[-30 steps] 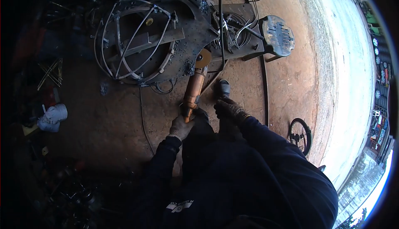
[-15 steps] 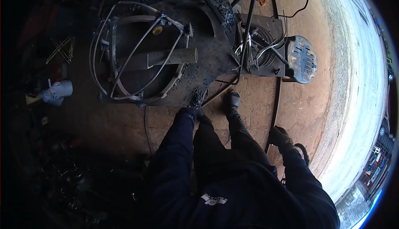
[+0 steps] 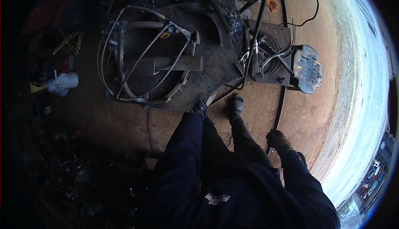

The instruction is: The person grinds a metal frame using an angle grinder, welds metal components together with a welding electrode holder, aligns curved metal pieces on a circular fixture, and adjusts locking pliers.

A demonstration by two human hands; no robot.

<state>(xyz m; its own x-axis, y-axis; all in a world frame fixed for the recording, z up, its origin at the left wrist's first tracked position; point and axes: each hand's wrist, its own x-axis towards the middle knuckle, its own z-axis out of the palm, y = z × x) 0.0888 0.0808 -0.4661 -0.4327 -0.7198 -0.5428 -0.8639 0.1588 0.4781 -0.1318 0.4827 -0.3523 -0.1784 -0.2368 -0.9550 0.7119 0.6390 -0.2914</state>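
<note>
My left arm (image 3: 183, 142), in a dark blue sleeve, reaches to the near edge of a dark metal worktable (image 3: 162, 106). The left hand is hidden past the cuff, close to a pile of dark metal bits (image 3: 198, 103) at the table's edge. Away from the table, my right hand (image 3: 278, 141), in a dark glove, hangs low on the right with fingers curled. What it holds, if anything, cannot be made out. On the table lies a round frame of bent metal rods (image 3: 145, 54), with a thick metal pipe (image 3: 189, 63) inside its outline.
A metal plate (image 3: 284, 36) with coiled wire (image 3: 270, 46) adjoins the table on the right. Beyond it is a slotted plastic seat (image 3: 308, 68). A black cable (image 3: 314, 15) and a long dark strip (image 3: 281, 108) lie on the brown floor. A pale object (image 3: 62, 83) stands at left.
The view has shifted, so the table and its contents sit slightly farther right and lower. My right hand has moved a little left, over the dark floor strip.
</note>
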